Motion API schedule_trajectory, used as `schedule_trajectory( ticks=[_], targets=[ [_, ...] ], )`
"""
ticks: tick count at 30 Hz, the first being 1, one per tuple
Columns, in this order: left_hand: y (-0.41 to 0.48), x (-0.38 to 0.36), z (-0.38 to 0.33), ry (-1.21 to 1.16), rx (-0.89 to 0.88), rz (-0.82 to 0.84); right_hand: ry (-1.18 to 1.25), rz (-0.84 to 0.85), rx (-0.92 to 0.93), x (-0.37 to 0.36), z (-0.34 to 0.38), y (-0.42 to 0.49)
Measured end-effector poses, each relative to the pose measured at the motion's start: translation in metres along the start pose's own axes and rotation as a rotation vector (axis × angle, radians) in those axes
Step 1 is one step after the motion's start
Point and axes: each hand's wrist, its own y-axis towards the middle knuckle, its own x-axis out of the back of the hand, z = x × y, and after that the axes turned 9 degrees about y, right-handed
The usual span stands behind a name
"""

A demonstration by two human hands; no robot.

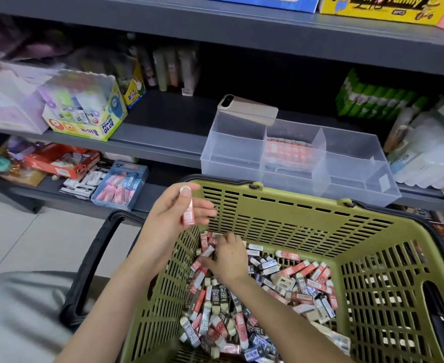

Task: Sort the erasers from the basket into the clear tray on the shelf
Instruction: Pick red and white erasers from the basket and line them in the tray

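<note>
An olive-green plastic basket [281,213] holds a heap of several erasers [289,284] in red, black and blue sleeves. My left hand [179,213] hovers over the basket's left rim and holds a red-sleeved eraser [188,216] upright in its fingers. Down inside the basket, my right hand [228,258] has its fingers on a red eraser [207,251] at the far left of the heap. The clear tray [231,163] with dividers sits on the shelf edge just behind the basket; a row of red erasers [286,150] fills its middle compartment.
A phone [247,108] lies on the shelf behind the tray. A yellow glue box [89,119] stands to the left, green packs [372,100] to the right. The lower shelf holds a blue box of pink erasers [121,184]. The basket's black handle [92,258] hangs at left.
</note>
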Motion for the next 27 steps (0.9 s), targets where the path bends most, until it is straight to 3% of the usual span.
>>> schedule_trajectory(
  ticks=[4,16,19,27],
  targets=[
    [0.001,0.001,0.000,0.005,-0.005,0.001,0.093,0.036,-0.063,0.001,0.000,0.010],
    [0.004,-0.001,0.002,0.060,0.012,0.003,0.726,0.082,-0.314,-0.001,0.019,0.005],
    [0.004,-0.002,0.002,0.078,0.016,0.004,0.783,0.230,-0.275,-0.003,0.024,0.006],
    [0.006,-0.004,0.006,0.106,0.081,0.000,0.884,0.198,-0.150,0.021,0.016,-0.014]
  ],
)
